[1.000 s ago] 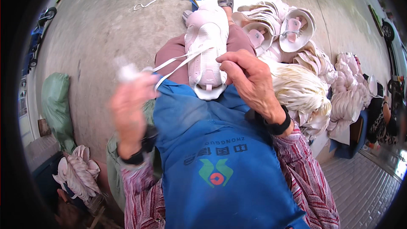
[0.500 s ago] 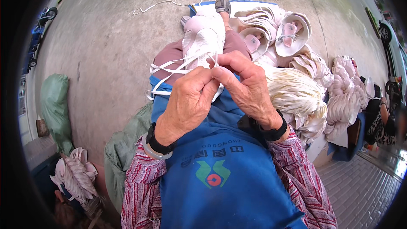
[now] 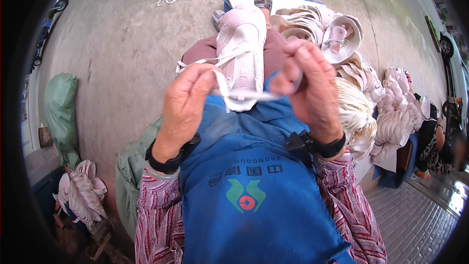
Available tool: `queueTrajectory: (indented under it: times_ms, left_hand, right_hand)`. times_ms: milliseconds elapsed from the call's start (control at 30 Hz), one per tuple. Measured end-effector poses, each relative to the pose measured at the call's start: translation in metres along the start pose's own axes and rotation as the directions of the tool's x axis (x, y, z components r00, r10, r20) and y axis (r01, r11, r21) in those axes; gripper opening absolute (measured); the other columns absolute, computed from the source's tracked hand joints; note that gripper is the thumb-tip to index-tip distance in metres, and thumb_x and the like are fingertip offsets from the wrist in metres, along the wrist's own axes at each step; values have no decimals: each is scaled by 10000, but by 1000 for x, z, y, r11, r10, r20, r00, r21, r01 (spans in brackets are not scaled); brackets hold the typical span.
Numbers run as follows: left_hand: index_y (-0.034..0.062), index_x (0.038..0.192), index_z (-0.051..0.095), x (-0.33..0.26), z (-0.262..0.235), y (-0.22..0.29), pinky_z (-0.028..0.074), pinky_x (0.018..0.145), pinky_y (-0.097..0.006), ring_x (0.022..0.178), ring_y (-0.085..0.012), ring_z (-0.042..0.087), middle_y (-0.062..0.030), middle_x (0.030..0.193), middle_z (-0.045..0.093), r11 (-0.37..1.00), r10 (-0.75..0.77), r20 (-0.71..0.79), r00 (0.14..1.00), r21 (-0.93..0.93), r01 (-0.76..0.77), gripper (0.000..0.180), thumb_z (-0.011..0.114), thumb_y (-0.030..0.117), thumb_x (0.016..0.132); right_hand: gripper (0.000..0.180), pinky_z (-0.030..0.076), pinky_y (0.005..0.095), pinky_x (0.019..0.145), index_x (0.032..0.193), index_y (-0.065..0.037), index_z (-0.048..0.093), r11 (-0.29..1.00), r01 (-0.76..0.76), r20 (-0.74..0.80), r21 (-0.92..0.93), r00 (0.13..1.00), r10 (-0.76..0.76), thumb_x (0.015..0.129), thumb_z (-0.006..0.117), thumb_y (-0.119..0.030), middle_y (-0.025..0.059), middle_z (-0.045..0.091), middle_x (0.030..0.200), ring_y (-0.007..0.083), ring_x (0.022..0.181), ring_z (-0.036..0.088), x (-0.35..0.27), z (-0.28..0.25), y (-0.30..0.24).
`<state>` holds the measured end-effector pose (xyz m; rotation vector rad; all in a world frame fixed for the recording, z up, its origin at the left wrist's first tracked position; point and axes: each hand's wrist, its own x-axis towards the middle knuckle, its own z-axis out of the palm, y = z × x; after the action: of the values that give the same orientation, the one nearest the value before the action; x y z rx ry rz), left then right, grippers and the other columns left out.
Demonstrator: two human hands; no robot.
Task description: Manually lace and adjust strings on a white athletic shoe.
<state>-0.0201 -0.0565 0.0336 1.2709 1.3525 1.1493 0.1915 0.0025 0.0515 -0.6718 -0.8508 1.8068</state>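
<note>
now parted: left hand (image 3: 183, 110) and right hand (image 3: 312, 85). left pinches white lace (image 3: 256, 96); right, blurred, seems clamped on it too, a stretch taut between, presumably freed for lacing. shoe upper (image 3: 250, 63), pink-and-white: on lap, heel toward blue apron (image 3: 234, 142). half a second earlier: fingertips together, covering its heel.

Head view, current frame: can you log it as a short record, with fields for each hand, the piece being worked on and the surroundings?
left hand: fingertips pinching a white lace
right hand: raised, blurred; lace runs toward its fingers, grip unclear
lace: stretched between the hands, across the upper's heel end
shoe upper: white and pale pink, lengthwise between the legs, heel end nearest the person
clothing: blue apron
to the right: stacked uppers, cream strips
to the left: green sack
</note>
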Motion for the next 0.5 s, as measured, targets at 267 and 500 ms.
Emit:
queueTrajectory:
  times_ms: [267, 500]
  left_hand:
    - [-96, 1233, 507, -65, -228, 14, 396, 817, -247, 764, -95, 459, -20, 820, 492, 971, 198, -719, 666, 50, -236, 357, 456, 142, 972]
    - [-47, 1167, 589, -83, -259, -23, 413, 788, -257, 784, -100, 492, -24, 829, 537, 845, 390, -825, 408, 497, 198, 307, 479, 151, 959]
  right_hand:
    - [303, 246, 176, 369, 1237, 32, 445, 789, 519, -209, -329, 775, -596, 988, 439, -140, -47, 358, 670, 21, 481, 287, -61, -168, -212]
    - [205, 339, 171, 396, 1142, -21, 506, 489, 258, -287, -833, 555, -781, 949, 475, -81, 11, 522, 762, 53, 494, 414, -93, -219, -220]
